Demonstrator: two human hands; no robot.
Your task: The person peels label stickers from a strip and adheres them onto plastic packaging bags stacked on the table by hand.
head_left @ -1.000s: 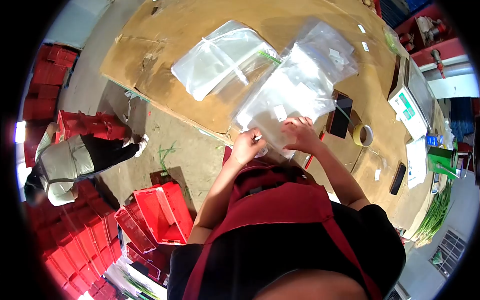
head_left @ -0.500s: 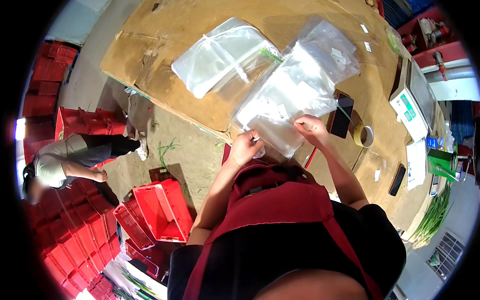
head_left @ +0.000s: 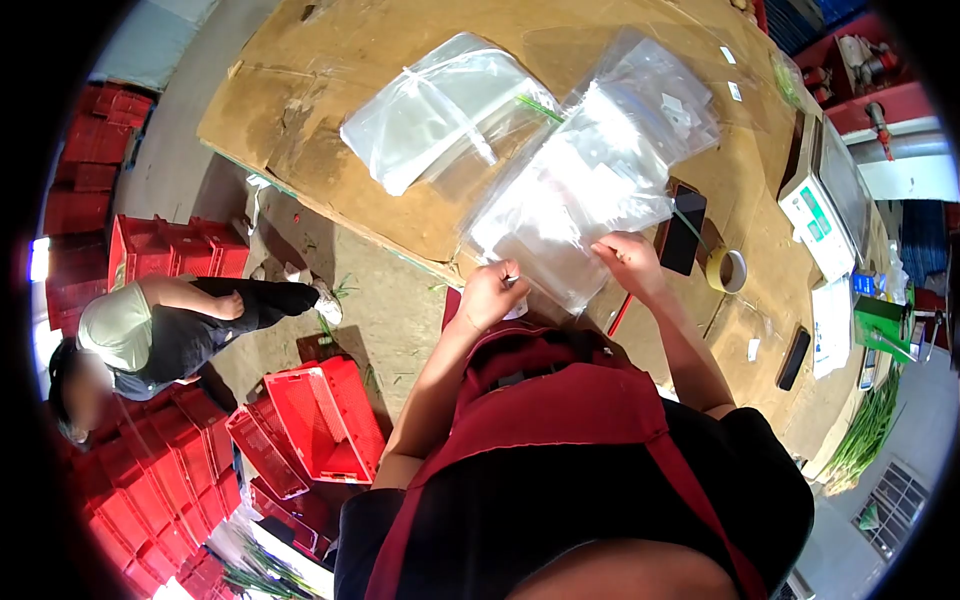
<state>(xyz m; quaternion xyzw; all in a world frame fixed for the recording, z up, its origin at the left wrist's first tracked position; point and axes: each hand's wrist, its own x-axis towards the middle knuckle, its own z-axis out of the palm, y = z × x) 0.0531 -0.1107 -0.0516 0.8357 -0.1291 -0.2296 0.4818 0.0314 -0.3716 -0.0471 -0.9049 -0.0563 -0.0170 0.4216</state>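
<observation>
A stack of clear plastic bags [head_left: 540, 255] lies on the cardboard-covered table in front of me, with bright glare and some small white labels on it. My left hand [head_left: 490, 295] is closed at the stack's near left corner. Something small and white shows at its fingertips, too small to name. Over the right side of the stack, my right hand [head_left: 632, 264] has thumb and fingers pinched together. What it holds, if anything, is hidden. A second pile of clear bags [head_left: 430, 120], with a band across it, lies farther left, and a green leaf [head_left: 541, 108] rests between the piles.
Right of the bags are a dark phone [head_left: 683, 228], a tape roll [head_left: 726, 271], a scale [head_left: 822, 205] and another black phone [head_left: 795, 359]. Green onions [head_left: 865, 435] lie at the right edge. Red crates [head_left: 325, 420] and another person [head_left: 170, 325] are on the left.
My right hand has shifted slightly right and down. The label near it no longer shows clearly. My left hand barely moved. The other person has moved nearer the table, right and downward in view.
</observation>
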